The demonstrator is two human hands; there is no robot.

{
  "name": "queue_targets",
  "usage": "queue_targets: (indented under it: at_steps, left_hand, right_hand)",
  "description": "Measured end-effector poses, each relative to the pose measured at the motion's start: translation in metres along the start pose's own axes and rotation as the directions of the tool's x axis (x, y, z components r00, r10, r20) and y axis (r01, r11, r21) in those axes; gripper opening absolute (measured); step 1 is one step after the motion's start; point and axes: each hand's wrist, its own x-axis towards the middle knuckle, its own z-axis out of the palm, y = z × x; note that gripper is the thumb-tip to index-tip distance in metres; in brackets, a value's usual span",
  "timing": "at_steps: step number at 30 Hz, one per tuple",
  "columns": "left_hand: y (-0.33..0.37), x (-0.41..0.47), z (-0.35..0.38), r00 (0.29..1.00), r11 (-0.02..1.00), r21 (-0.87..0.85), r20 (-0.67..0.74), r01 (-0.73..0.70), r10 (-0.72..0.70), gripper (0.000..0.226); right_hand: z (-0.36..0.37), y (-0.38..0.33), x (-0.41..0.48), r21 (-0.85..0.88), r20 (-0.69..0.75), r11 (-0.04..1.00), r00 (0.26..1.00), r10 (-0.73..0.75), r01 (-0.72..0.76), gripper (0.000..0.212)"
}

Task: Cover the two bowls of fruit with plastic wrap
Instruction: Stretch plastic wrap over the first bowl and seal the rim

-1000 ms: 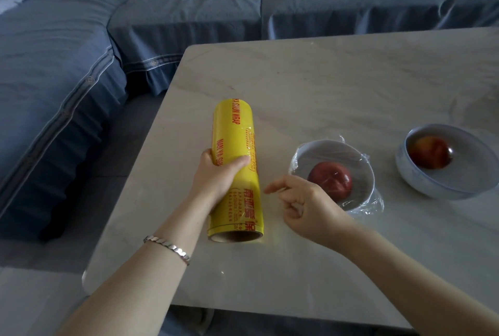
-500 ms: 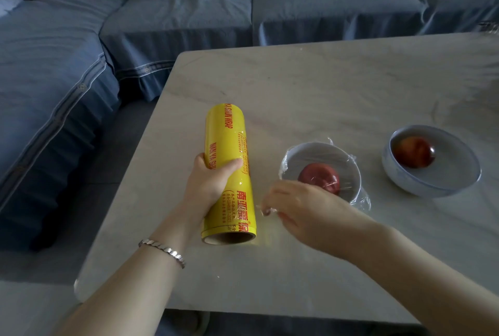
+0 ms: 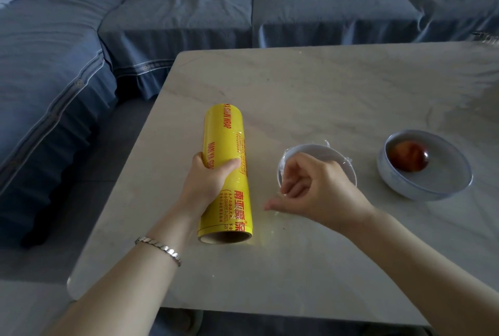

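- At the near left of the pale marble table (image 3: 324, 98), the left grip (image 3: 213, 181) curls fingers and thumb round a yellow roll of plastic wrap (image 3: 229, 141) that lies flat.
- Just right of it, the right grip (image 3: 318, 189) is curled and seems to pinch the clear film edge (image 3: 275, 212).
- Pin the roll firmly and draw the film level and taut, wide enough to overhang a rim.
- A film-fringed pale grey bowl (image 3: 310, 147) sits just beyond that grip.
- A blue-grey bowl (image 3: 432, 195) with a red fruit (image 3: 407, 156) stands further right.
- Red print reads "NAN YA" and "WRAP", plus Chinese characters.
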Motion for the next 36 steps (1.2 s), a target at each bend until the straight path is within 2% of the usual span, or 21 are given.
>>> queue_targets:
  at_steps: [2,3,5,7,8,9,11,13,14,16,19,22,25,30,36]
  left_hand:
    - [0.001,0.000,0.000,1.000,1.000,-0.006,-0.001,-0.005,0.005,0.051]
    - [0.001,0.000,0.000,1.000,1.000,-0.001,-0.004,-0.005,0.005,0.051]
    - [-0.001,0.001,0.000,1.000,1.000,0.029,-0.005,-0.002,0.002,0.054]
    - [-0.002,0.001,-0.001,1.000,0.999,0.049,0.005,0.000,0.000,0.059]
    - [-0.002,0.002,-0.001,1.000,0.998,0.057,0.003,-0.002,0.002,0.063]
    - [-0.001,0.002,-0.001,1.000,0.998,0.066,-0.006,-0.003,0.004,0.066]
    - [0.001,0.002,0.000,1.000,0.998,0.063,-0.025,0.012,-0.011,0.070]
    - [0.003,0.001,-0.001,0.999,0.999,0.030,-0.044,0.030,-0.029,0.067]
    - [0.005,0.001,-0.002,0.998,0.999,0.021,-0.059,0.031,-0.030,0.065]
    - [0.012,0.001,-0.005,0.995,1.000,0.006,-0.098,0.009,-0.009,0.069]
    - [0.028,0.005,-0.012,0.974,0.993,0.012,-0.196,-0.117,0.117,0.094]
    - [0.050,0.019,-0.018,0.914,0.956,-0.014,-0.297,-0.294,0.276,0.089]
    - [0.062,0.037,-0.015,0.842,0.916,-0.011,-0.397,-0.401,0.365,0.104]
    - [0.063,0.054,0.003,0.765,0.864,-0.059,-0.498,-0.500,0.409,0.108]
    - [0.039,0.056,0.011,0.766,0.853,-0.090,-0.496,-0.514,0.409,0.109]
  right_hand:
    - [0.003,0.001,0.001,-0.229,0.063,0.973,0.998,-0.001,0.016,0.063]
    - [0.004,0.002,0.001,-0.318,0.088,0.947,0.996,-0.023,0.050,0.062]
    - [0.001,0.006,0.002,-0.318,0.073,0.940,0.992,-0.108,0.125,0.046]
    - [-0.008,0.015,0.003,-0.249,-0.076,0.957,0.982,-0.174,0.151,0.029]
    - [-0.014,0.022,0.004,-0.222,-0.181,0.968,0.971,-0.157,0.115,0.022]
    - [-0.022,0.030,0.006,-0.197,-0.273,0.979,0.957,-0.103,0.049,0.022]
    - [-0.036,0.052,0.011,-0.147,-0.359,0.972,0.925,0.122,-0.185,0.031]
    - [-0.043,0.073,0.012,-0.137,-0.326,0.889,0.867,0.376,-0.437,0.037]
    - [-0.043,0.082,0.012,-0.163,-0.290,0.854,0.851,0.437,-0.494,0.037]
    - [-0.042,0.093,0.010,-0.196,-0.231,0.850,0.866,0.444,-0.489,0.029]
    - [-0.042,0.095,0.007,-0.193,-0.229,0.872,0.885,0.406,-0.450,0.027]
    - [-0.043,0.094,0.009,-0.175,-0.259,0.876,0.879,0.399,-0.449,0.027]
    - [-0.042,0.093,0.010,-0.184,-0.259,0.870,0.877,0.406,-0.457,0.026]
    - [-0.041,0.096,0.008,-0.168,-0.282,0.868,0.866,0.412,-0.467,0.029]
    - [-0.038,0.093,0.006,-0.171,-0.315,0.864,0.857,0.407,-0.473,0.027]
